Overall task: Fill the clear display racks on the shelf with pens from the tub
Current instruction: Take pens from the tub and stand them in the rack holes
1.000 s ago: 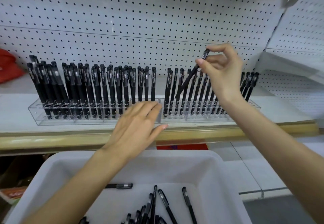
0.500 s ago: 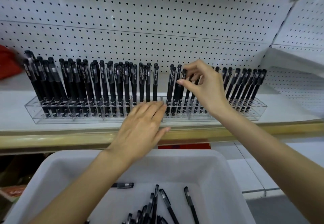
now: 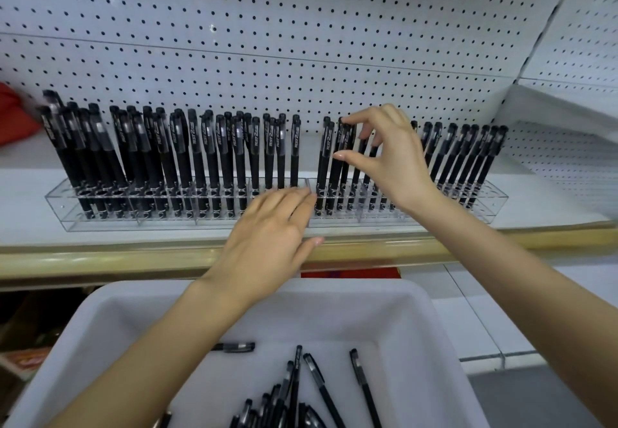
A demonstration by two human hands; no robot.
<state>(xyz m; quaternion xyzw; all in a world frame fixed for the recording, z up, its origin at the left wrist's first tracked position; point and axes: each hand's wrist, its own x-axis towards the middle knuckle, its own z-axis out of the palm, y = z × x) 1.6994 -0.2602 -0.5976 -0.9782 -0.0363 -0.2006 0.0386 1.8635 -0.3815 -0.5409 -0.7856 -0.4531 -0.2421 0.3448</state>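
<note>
Now my right hand pinches a pen, seemingly seating it in the right rack; my left hand, fingers flat together, braces it. The tub holds spare pens.

My pens are black with white lettering, the pegboard white with rows of dark holes, the tub pale white.

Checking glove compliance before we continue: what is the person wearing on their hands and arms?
Nothing: left hand and right hand are bare, no gloves, rings or watch. Left forearm and right forearm are bare too, no sleeve in view.
</note>
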